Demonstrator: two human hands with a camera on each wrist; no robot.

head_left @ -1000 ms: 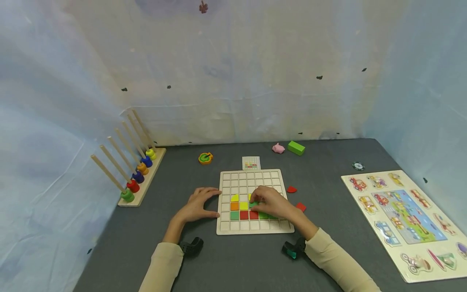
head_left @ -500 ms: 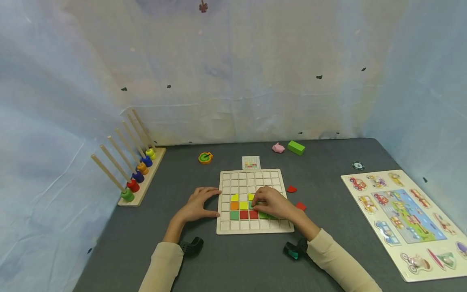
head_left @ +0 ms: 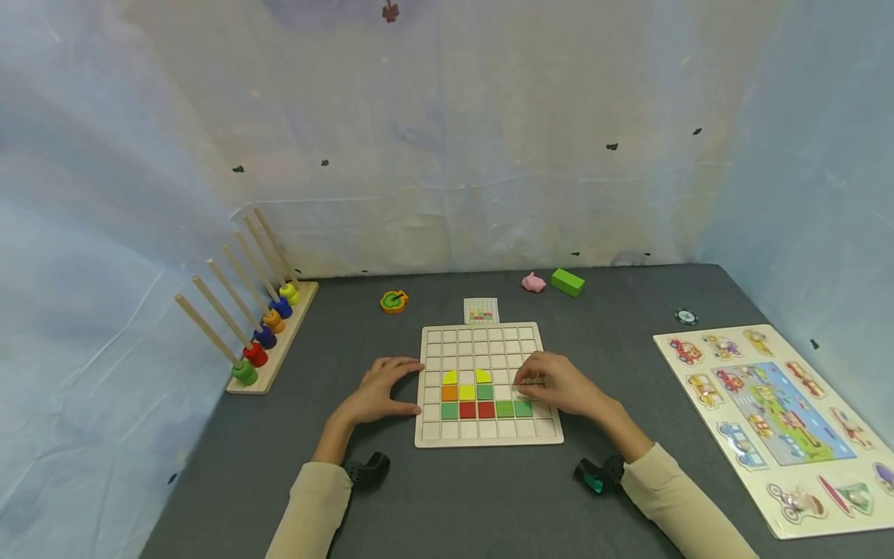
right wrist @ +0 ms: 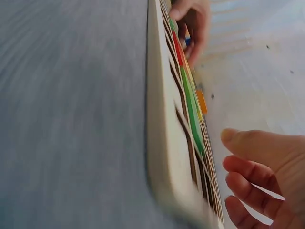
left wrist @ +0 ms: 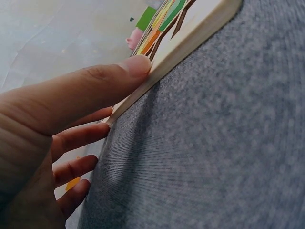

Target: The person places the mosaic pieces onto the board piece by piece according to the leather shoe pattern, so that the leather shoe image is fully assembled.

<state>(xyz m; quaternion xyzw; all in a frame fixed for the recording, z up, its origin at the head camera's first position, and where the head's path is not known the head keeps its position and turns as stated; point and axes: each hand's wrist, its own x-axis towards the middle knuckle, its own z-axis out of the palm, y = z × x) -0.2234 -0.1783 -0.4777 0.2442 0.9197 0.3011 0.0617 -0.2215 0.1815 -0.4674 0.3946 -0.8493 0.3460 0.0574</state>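
A wooden grid board point(head_left: 489, 433) lies flat on the table in the head view. Yellow, orange, green and red tiles point(head_left: 486, 410) fill several cells in its middle rows. My left hand point(head_left: 380, 392) rests against the board's left edge, thumb and fingers spread apart; in the left wrist view its thumb point(left wrist: 136, 67) touches the rim. Over the board's right part hovers my right hand point(head_left: 559, 384), loosely curled. The right wrist view shows no piece between that thumb point(right wrist: 243, 138) and the fingers. A small pattern card point(head_left: 481, 310) lies just behind the board.
A peg stacker point(head_left: 286, 341) with coloured rings stands at the left. Behind the board are an orange-and-green toy point(head_left: 394, 301), a pink pig point(head_left: 534, 282) and a green block point(head_left: 568, 282). To the right lie a round chip point(head_left: 686, 316) and a vehicle puzzle board point(head_left: 740, 481).
My right hand has let go of the green tile in the grid and moved right. It now covers the spot where two red pieces showed beside the board. The left hand stays put.
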